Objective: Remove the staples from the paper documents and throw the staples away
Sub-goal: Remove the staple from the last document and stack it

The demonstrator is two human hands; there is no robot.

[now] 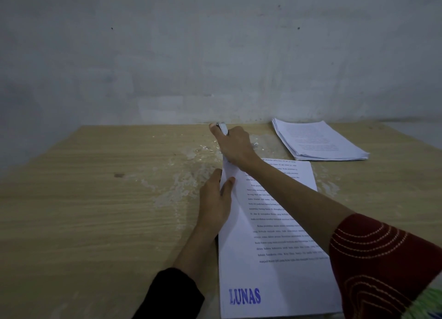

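A white printed document (270,223) stamped "LUNAS" in blue lies on the wooden table (95,187) in front of me. My left hand (215,199) pinches its left edge near the top, thumb on the page. My right hand (235,146) reaches across to the document's top left corner and grips a silver metal tool (223,128), likely a staple remover or stapler, whose end sticks out past the thumb. The corner and any staple are hidden under that hand.
A second stack of white papers (318,142) lies at the table's far right, near the grey wall (215,55). Small pale flecks and worn patches (205,149) mark the table top just left of my right hand.
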